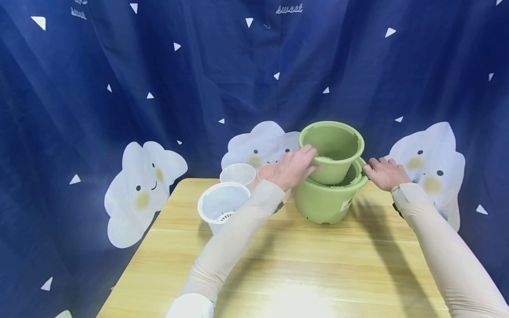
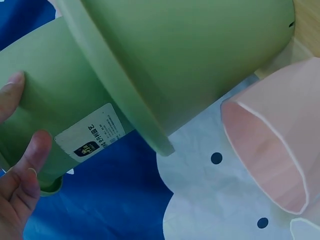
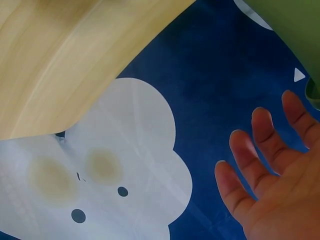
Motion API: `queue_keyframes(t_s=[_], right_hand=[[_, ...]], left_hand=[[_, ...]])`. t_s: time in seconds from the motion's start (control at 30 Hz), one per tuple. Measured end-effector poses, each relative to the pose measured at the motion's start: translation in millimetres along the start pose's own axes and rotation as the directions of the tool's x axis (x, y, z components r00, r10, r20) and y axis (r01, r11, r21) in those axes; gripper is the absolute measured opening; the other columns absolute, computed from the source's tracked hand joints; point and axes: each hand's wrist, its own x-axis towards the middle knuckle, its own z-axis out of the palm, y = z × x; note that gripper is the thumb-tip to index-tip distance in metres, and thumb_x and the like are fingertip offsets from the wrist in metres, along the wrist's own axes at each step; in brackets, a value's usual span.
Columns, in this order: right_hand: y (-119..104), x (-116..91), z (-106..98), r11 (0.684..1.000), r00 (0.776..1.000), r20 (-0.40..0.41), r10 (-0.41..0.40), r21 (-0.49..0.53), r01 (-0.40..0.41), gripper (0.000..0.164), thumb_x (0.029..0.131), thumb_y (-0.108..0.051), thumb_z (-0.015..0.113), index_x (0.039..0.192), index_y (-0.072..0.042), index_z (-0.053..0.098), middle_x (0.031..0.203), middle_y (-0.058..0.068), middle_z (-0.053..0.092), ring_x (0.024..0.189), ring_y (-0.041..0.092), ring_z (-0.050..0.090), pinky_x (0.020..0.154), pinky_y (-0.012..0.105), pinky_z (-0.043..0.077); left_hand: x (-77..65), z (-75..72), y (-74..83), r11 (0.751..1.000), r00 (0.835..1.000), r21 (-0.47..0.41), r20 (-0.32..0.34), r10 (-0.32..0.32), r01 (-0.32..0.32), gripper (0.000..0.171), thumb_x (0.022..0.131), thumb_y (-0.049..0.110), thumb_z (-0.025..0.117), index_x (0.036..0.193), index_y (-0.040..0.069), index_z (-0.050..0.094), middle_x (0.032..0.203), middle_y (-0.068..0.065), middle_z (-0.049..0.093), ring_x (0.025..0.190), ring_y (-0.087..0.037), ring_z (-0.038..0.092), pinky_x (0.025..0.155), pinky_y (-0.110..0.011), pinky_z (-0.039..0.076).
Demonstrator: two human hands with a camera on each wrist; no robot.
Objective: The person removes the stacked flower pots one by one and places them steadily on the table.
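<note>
A green flower pot (image 1: 338,170) sits raised and partly inside the mouth of a larger green flower pot (image 1: 324,203) on the table. My left hand (image 1: 294,167) grips the upper pot at its near left rim. The left wrist view shows a thumb and finger against that pot's wall (image 2: 50,105), close to a white label (image 2: 92,132). On the other side, my right hand (image 1: 386,173) is at the larger pot's right rim. Its fingers (image 3: 265,130) are loosely extended in the right wrist view and hold nothing; whether they touch the rim I cannot tell.
Left of the green pots stand a white pot (image 1: 203,211) with a slotted bottom, a pale pot (image 1: 237,173) behind it and a pink pot (image 2: 280,110). All are on the wooden table (image 1: 330,265). A blue curtain (image 1: 238,66) hangs close behind the table.
</note>
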Motion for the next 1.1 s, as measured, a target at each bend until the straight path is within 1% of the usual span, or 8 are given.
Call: queue_keyframes(t_s=[0.2, 0.4, 0.5, 0.6, 0.73, 0.87, 0.97, 1.1], right_hand=[[1.8, -0.8, 0.8, 1.000, 1.000, 0.001, -0.001, 0.008, 0.001, 0.060, 0.104, -0.050, 0.023, 0.128, -0.005, 0.054, 0.132, 0.032, 0.053, 0.117, 0.058, 0.045, 0.085, 0.071, 0.041], [1.1, -1.9, 0.0, 1.000, 1.000, -0.005, -0.005, 0.019, 0.005, 0.057, 0.104, -0.048, 0.024, 0.126, -0.005, 0.053, 0.128, 0.031, 0.053, 0.115, 0.057, 0.046, 0.083, 0.070, 0.042], [0.9, -2.2, -0.3, 1.000, 1.000, -0.006, -0.004, 0.024, 0.004, 0.056, 0.103, -0.048, 0.024, 0.125, -0.004, 0.052, 0.128, 0.031, 0.053, 0.116, 0.057, 0.046, 0.083, 0.070, 0.041], [1.3, -2.4, 0.2, 1.000, 1.000, -0.006, -0.004, 0.026, 0.004, 0.056, 0.103, -0.047, 0.024, 0.125, -0.004, 0.051, 0.128, 0.031, 0.053, 0.116, 0.058, 0.046, 0.083, 0.070, 0.041], [2.6, -1.8, 1.3, 0.999, 1.000, -0.005, -0.005, 0.033, 0.005, 0.055, 0.103, -0.047, 0.024, 0.125, -0.004, 0.052, 0.128, 0.031, 0.054, 0.115, 0.057, 0.047, 0.082, 0.069, 0.042], [3.5, -1.4, 1.7, 0.999, 1.000, -0.001, -0.003, 0.040, 0.003, 0.057, 0.103, -0.047, 0.024, 0.127, -0.004, 0.051, 0.129, 0.031, 0.053, 0.116, 0.057, 0.046, 0.083, 0.069, 0.042], [3.1, -1.8, 1.5, 0.999, 1.000, 0.004, -0.001, 0.045, 0.001, 0.058, 0.104, -0.048, 0.023, 0.128, -0.004, 0.051, 0.130, 0.031, 0.053, 0.116, 0.057, 0.046, 0.084, 0.070, 0.042], [2.8, -2.6, 1.3, 0.999, 1.000, 0.004, -0.002, 0.049, 0.001, 0.058, 0.104, -0.048, 0.023, 0.129, -0.003, 0.051, 0.131, 0.031, 0.052, 0.115, 0.057, 0.046, 0.084, 0.070, 0.042]], left_hand=[[-1.1, -8.3, -0.5, 1.000, 0.999, 0.006, -0.045, 0.025, -0.025, 0.029, 0.099, 0.040, 0.068, 0.105, 0.012, 0.063, 0.100, 0.001, 0.064, 0.074, -0.015, 0.065, 0.064, -0.027, 0.056], [-1.5, -16.7, -0.1, 0.999, 0.994, -0.003, -0.094, 0.047, -0.048, 0.027, 0.098, 0.037, 0.069, 0.104, 0.011, 0.064, 0.098, 0.000, 0.064, 0.069, -0.012, 0.062, 0.064, -0.022, 0.055], [-1.0, -21.5, 0.4, 0.998, 0.992, -0.004, -0.107, 0.063, -0.063, 0.027, 0.098, 0.036, 0.070, 0.105, 0.010, 0.065, 0.099, -0.001, 0.065, 0.070, -0.012, 0.062, 0.065, -0.020, 0.056], [-1.6, -27.6, 0.5, 0.997, 0.991, -0.017, -0.113, 0.070, -0.073, 0.026, 0.098, 0.034, 0.070, 0.106, 0.010, 0.066, 0.100, -0.002, 0.067, 0.075, -0.012, 0.065, 0.068, -0.021, 0.057], [-5.0, -36.3, -0.7, 0.998, 0.994, -0.048, -0.107, 0.037, -0.043, 0.027, 0.098, 0.034, 0.071, 0.109, 0.010, 0.065, 0.106, -0.001, 0.067, 0.085, -0.015, 0.070, 0.074, -0.025, 0.059], [-9.3, -42.4, -2.5, 0.997, 0.996, -0.075, -0.094, -0.006, -0.001, 0.026, 0.099, 0.033, 0.070, 0.111, 0.011, 0.064, 0.108, 0.001, 0.067, 0.091, -0.016, 0.071, 0.078, -0.028, 0.059], [-12.5, -44.7, -4.4, 0.996, 0.995, -0.090, -0.096, -0.025, 0.016, 0.024, 0.099, 0.032, 0.069, 0.110, 0.011, 0.064, 0.105, 0.001, 0.066, 0.090, -0.016, 0.070, 0.076, -0.028, 0.058], [-16.9, -46.9, -8.3, 0.996, 0.992, -0.083, -0.120, -0.029, 0.019, 0.026, 0.098, 0.033, 0.071, 0.108, 0.010, 0.065, 0.101, 0.000, 0.066, 0.085, -0.016, 0.069, 0.071, -0.029, 0.056]])
